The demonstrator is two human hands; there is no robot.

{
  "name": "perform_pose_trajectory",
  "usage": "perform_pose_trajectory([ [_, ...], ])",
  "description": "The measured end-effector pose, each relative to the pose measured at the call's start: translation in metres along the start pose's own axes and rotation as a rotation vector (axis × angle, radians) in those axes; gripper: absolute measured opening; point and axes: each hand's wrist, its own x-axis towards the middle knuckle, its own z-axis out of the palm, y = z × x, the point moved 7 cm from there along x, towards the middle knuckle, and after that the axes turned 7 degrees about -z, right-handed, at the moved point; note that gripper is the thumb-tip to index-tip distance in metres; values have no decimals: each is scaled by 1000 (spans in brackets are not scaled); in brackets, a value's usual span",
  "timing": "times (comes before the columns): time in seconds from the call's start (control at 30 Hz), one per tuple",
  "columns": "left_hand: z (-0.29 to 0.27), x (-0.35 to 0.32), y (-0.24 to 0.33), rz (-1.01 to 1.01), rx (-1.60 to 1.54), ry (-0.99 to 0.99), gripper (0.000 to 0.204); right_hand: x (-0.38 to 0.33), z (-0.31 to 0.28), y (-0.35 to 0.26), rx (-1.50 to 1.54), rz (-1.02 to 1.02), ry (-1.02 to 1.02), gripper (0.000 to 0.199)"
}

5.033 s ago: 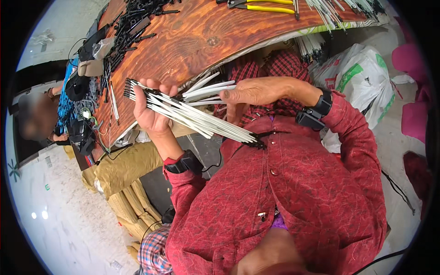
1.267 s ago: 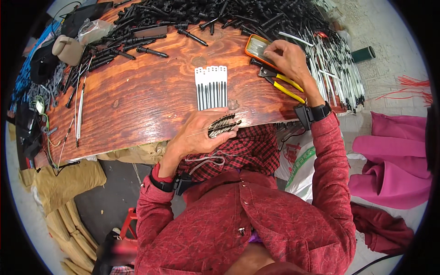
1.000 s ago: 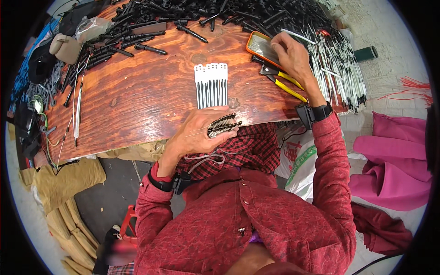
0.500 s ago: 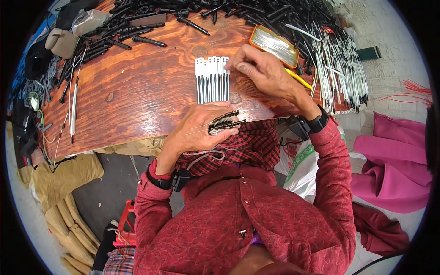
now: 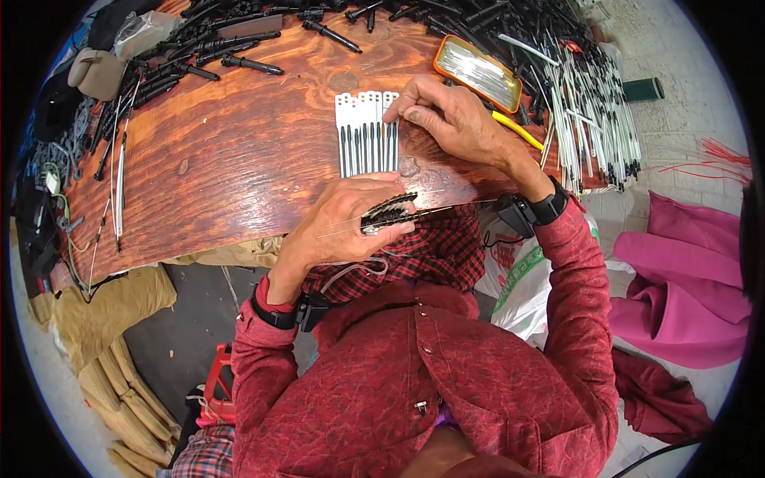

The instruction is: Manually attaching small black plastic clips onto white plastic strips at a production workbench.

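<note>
My left hand (image 5: 347, 217) is closed around a row of slim strips (image 5: 358, 111) at the table's near edge. Their flat white ends, dotted with small dark holes, point away from me; below these they run narrow, black and white. Black and pale lower ends of the bundle (image 5: 390, 213) stick out between my thumb and fingers. Thin wire-like pieces cross that hand. My right hand (image 5: 458, 123) has thumb and forefinger bent close together at the rightmost strip's white end, seemingly touching it. Whether its fingertips grip the strip is hard to see.
An orange-rimmed tin (image 5: 439, 62) of thin clear pieces lies beyond my right hand, near a yellow handle (image 5: 519, 131). Black rod-like parts (image 5: 331, 35) are heaped along the far side. White and black sticks (image 5: 594, 119) pile up at right. The wooden table (image 5: 215, 175) has a curved near edge.
My right fingertips have come slightly down along the rightmost strip's white end. My left hand keeps its hold on the bundle. The whole view has shifted a little.
</note>
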Motion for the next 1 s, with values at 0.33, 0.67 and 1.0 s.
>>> perform_pose_trajectory([
  [0.33, 0, -2, -4, -17, 54, 3, 17, 8, 4, -10, -71, -73, 66, 12],
  [0.67, 1, -3, -6, -18, 32, -3, 17, 7, 7, -18, -202, -116, 2, 11],
  [1.0, -1, -2, -3, -8, 21, -6, 19, 17, 15, -27, -137, -126, 12, 12],
])
